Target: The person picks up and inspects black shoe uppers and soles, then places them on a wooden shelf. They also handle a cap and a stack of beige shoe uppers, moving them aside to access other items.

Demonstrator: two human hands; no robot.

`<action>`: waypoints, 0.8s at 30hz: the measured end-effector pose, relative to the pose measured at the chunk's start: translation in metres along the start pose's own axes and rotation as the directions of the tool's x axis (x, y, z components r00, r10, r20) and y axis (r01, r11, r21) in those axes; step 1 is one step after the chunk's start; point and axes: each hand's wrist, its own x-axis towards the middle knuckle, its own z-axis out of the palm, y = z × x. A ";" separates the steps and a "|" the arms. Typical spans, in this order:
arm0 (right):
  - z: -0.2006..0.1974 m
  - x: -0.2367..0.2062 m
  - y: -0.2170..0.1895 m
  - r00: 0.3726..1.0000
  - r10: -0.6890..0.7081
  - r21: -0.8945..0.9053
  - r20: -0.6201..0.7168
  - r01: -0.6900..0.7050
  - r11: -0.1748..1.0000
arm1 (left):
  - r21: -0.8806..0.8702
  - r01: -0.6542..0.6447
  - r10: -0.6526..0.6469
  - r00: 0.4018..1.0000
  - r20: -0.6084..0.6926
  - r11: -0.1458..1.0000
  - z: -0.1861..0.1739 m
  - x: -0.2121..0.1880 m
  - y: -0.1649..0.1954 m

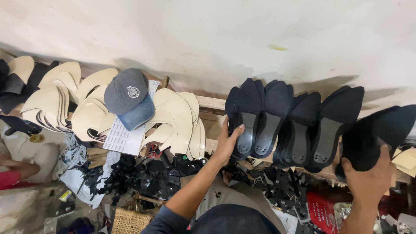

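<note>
My own lap and dark sleeve sit nearest, and from there both arms reach up to the row of black shoes [299,125] that stand on a wooden ledge [211,103] against the white wall [216,34].

My left hand [226,145] is spread flat against the leftmost shoe [245,117] of that row, thumb on its heel side and fingers partly curled about the sole, pressing more than gripping, which keeps the shoe upright with its toe on the wall. The shoes lean sole-out, packed side by side, so each props the next.

My right hand [368,180] is closed around one more black shoe [377,134], held tilted just right of the row's last shoe and apart from the ledge.

Left of the row, cream cut-out pieces [177,121] stand fanned in stacks along the same ledge, with a grey cap [128,97] and a printed sheet [123,136] lying on top of them.

Below the row lies a heap of black scraps [147,175]. Left of that heap, a woven basket [130,221] shows only its rim; I cannot tell what it holds. A red bag [320,212] lies under the row's right end.
</note>
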 end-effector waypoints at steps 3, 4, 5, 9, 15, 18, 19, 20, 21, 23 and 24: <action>-0.019 0.007 -0.004 0.971 0.208 0.492 0.116 -0.238 0.837 | 0.001 0.032 -0.032 0.998 -0.048 0.999 0.007 0.000 -0.006; -0.026 0.012 0.001 0.942 0.284 0.678 0.180 -0.328 0.658 | -0.080 0.068 -0.070 0.997 -0.022 0.995 0.006 0.000 -0.005; -0.030 0.021 0.006 0.904 0.321 0.733 0.284 -0.420 0.534 | -0.161 0.103 -0.104 0.995 0.002 0.982 0.004 0.000 -0.005; -0.014 0.055 0.028 0.757 0.280 0.763 0.591 -0.637 0.112 | -0.067 0.010 -0.006 0.998 0.066 0.998 0.002 -0.001 0.001; 0.032 0.043 0.035 0.786 0.189 0.776 0.589 -0.615 0.140 | -0.092 0.026 -0.017 0.995 0.101 0.995 0.005 0.001 -0.004; 0.035 0.038 0.030 0.755 0.182 0.746 0.631 -0.654 0.127 | -0.064 -0.035 0.040 0.996 0.078 0.997 0.004 0.004 -0.014; 0.036 0.038 0.027 0.732 0.162 0.722 0.662 -0.680 0.123 | 0.005 -0.054 0.054 0.997 0.052 0.999 0.003 0.007 -0.015; 0.034 0.040 0.025 0.710 0.214 0.702 0.671 -0.701 0.126 | 0.074 -0.078 0.077 0.997 0.013 0.994 0.000 0.010 -0.015; 0.035 0.040 0.020 0.688 0.264 0.681 0.676 -0.720 0.132 | 0.123 -0.061 0.060 0.998 0.011 0.991 -0.004 0.010 -0.014; 0.033 0.038 0.011 0.764 0.227 0.702 0.603 -0.644 0.303 | 0.153 -0.070 0.067 0.997 0.024 0.986 -0.010 0.010 -0.010; 0.032 0.037 0.005 0.801 0.210 0.708 0.561 -0.596 0.379 | 0.137 -0.102 0.098 0.994 0.040 0.985 -0.012 0.008 -0.008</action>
